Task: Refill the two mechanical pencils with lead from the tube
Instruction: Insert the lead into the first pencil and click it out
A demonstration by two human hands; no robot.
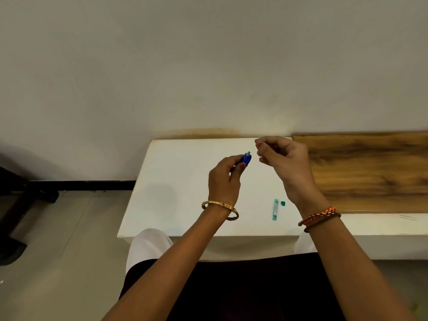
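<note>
Nearest to the person, the lead tube (pixel 275 209) lies flat on the white table (pixel 176 205), and its small green cap (pixel 282 202) sits just beside it, so the tube looks already open. Further away, the left hand (pixel 223 181) has its fingers curled around a blue mechanical pencil (pixel 246 158), which it holds above the table with the open back end pointing up and a little to the right. Just beside this end, the right hand (pixel 281 156) is raised with thumb and forefinger pressed together; probably a lead is pinched there, but it is too thin to see. The two hands are close, not touching. A second pencil I cannot find in this view.

I judge the step is to drop the lead into the pencil. To do it well, keep the pencil steady and nearly upright, bring the pinch directly over the hole, use light pressure because lead snaps easily, and release only when the tip is inside
</note>
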